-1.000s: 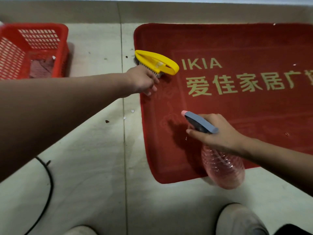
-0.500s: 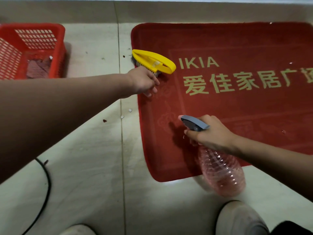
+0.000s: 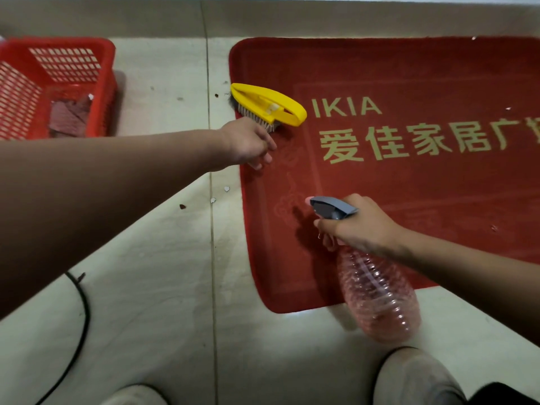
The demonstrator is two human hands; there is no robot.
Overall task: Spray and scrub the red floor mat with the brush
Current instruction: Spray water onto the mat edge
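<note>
Mat (image 3: 409,68) is noted flat on the floor (image 3: 163,258), its right side cut off by the frame edge. Brush (image 3: 268,105) is seen tilted at the mat's far left corner. Left hand (image 3: 248,144) is held just beside the bristles, fingers loosely curled. The fingertips are partly hidden, so contact or grip cannot be told. Bottle (image 3: 380,296) is gripped at the neck by the right hand (image 3: 359,226) over the mat's near left part. Gold print is read: "IKIA", beneath it "爱佳家居广", the next character cut off. Basket (image 3: 102,54) is cropped at left; a cloth (image 3: 68,115) inside is indistinct.
</note>
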